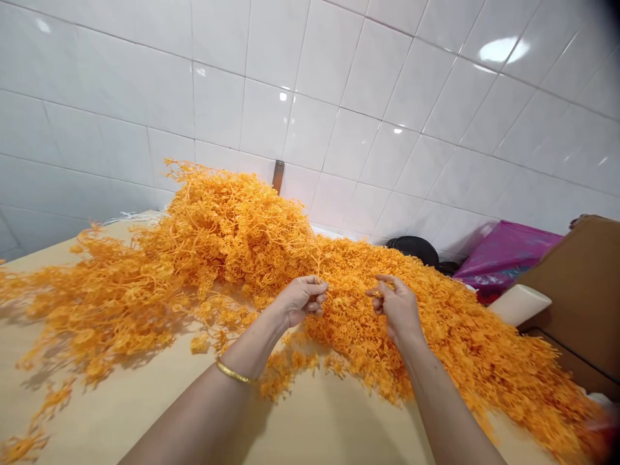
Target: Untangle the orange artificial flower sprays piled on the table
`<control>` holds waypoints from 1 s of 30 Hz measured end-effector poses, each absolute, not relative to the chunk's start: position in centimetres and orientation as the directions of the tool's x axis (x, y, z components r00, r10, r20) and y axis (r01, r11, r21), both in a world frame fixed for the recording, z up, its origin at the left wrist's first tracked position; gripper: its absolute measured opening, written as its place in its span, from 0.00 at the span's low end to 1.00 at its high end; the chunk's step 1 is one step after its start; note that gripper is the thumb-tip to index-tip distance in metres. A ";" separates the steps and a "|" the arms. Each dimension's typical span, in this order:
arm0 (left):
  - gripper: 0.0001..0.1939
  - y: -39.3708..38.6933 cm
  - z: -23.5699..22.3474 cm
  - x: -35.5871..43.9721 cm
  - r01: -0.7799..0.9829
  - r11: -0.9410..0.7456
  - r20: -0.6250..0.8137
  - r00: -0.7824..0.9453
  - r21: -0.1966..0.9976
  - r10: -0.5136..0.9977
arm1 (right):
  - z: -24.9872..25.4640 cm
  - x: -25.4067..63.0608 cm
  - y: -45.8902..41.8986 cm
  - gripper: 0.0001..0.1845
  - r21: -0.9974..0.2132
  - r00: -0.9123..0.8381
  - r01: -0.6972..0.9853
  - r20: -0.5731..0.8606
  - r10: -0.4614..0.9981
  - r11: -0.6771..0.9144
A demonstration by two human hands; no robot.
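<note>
A large heap of orange artificial-flower sprigs (232, 226), with thin branching stems and small frilly florets, covers much of the table. My left hand (304, 300) is closed in a pinch round a thin orange stem (318, 255) that rises above the fingertips. To its right, my right hand (394, 303) is held apart from it, with the index finger stretched out. Between its thumb and fingers shows a small orange floret, hard to separate from the orange heap behind. A gold bangle (235, 373) circles my left wrist.
The pale wooden table (334, 420) stands against a white tiled wall (217, 110). At the right are a purple plastic bag (508, 255), a white roll (520, 305) and a brown cardboard box (581, 290). Behind the heap sits a black round object (414, 247); loose sprigs (51, 403) lie at the left.
</note>
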State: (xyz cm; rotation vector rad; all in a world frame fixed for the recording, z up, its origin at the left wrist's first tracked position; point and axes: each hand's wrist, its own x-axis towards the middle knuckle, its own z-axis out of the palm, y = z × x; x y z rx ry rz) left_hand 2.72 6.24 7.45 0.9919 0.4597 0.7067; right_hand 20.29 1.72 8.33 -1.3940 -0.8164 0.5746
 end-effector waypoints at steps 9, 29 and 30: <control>0.09 6.5 6.3 3.7 -0.392 0.366 -0.050 0.623 0.844 0.781 | 5.7 15.0 -1.4 0.20 -1.000 0.185 -0.029 -0.005 0.983 0.001; 0.12 6.0 5.7 4.7 -0.452 0.498 -0.169 0.592 0.740 0.788 | 7.0 13.3 -3.3 0.14 -0.872 0.092 0.463 0.228 0.969 0.161; 0.11 6.2 5.9 4.5 -0.466 0.496 -0.181 0.569 0.732 0.802 | 7.5 12.8 -4.2 0.14 -0.832 0.088 0.530 0.246 0.965 0.164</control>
